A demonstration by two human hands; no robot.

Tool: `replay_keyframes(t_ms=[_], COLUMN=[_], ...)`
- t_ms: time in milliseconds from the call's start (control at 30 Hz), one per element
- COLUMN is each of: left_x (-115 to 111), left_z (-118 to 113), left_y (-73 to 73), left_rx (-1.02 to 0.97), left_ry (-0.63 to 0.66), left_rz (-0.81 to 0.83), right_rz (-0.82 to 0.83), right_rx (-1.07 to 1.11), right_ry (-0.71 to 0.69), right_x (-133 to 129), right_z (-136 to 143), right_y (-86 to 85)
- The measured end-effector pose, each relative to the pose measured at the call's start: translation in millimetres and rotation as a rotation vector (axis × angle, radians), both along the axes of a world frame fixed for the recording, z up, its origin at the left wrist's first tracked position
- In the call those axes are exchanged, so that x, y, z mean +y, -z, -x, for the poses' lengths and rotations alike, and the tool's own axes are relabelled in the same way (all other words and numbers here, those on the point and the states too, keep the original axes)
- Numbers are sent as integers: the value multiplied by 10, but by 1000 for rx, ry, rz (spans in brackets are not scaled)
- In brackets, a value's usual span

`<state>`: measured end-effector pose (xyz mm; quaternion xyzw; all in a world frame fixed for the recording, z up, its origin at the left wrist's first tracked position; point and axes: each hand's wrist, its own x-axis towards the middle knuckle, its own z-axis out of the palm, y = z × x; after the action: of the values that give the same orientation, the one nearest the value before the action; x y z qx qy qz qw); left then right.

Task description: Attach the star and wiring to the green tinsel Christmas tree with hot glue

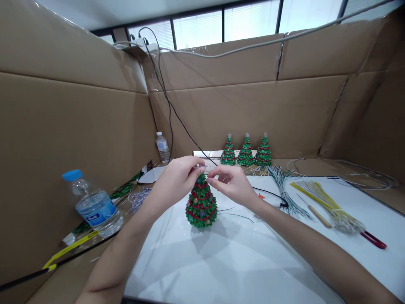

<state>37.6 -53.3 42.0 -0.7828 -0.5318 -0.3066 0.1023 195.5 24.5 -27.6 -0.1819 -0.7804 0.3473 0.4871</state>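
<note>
Centrally, cardboard walls enclose a white table. Near its middle stands 1 beaded tree, upright. Left hand and right hand pinch its tip. 3 finished trees stand far behind.

White surface carried small green tree directly below grip of both hands. Beyond grip stood three more trees. Right of grip lay green-white wire bundle, yellow wire bundle, wooden-handled tool. Left of grip: water bottle on its side.
</note>
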Motion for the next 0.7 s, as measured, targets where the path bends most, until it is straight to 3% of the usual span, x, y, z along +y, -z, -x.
replay_keyframes(t_ms=[300,700], left_x=[-6,-37], left_z=[-13,-24], left_y=[9,-2], left_rx=[-6,-29], left_ry=[13,35], left_rz=[2,28], right_rz=[39,257], right_rx=[-16,-75], right_ry=[-46,-252], right_x=[32,215], right_z=[4,-37], right_y=[6,24])
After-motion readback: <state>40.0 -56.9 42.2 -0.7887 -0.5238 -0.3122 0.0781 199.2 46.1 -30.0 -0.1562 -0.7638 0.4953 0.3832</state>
